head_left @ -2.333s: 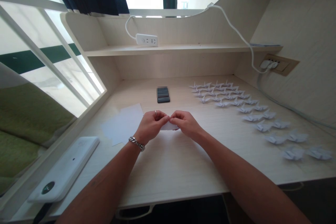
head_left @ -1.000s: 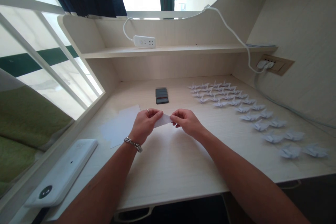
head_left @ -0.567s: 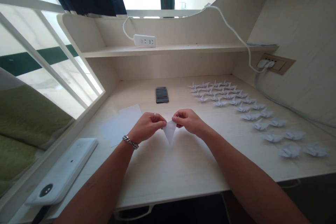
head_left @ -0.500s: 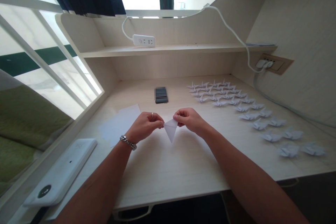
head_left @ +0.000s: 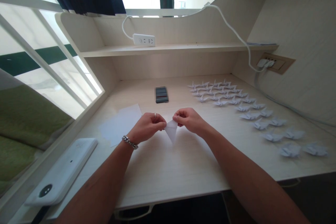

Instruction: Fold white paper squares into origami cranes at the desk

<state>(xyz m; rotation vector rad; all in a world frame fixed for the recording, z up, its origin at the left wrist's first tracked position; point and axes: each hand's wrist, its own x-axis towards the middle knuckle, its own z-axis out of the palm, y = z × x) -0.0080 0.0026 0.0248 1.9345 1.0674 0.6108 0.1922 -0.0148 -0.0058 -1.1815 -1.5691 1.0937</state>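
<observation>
A small folded piece of white paper, kite-shaped with its point downward, is held just above the desk. My left hand, with a ring and a chain bracelet at the wrist, pinches its upper left corner between thumb and fingers. Its upper right corner is pinched by my right hand. Left of my hands, loose sheets of white paper lie on the desk. Several folded paper cranes stand in rows on the right.
A blurred dark pack-like object lies beyond my hands. A long white device rests at the desk's left edge. On the shelf stands a white power strip. A white cable runs to the wall socket.
My left hand has shifted slightly right, toward my right hand, and its thumb covers more of the paper's left corner. My right hand has stayed almost still.
</observation>
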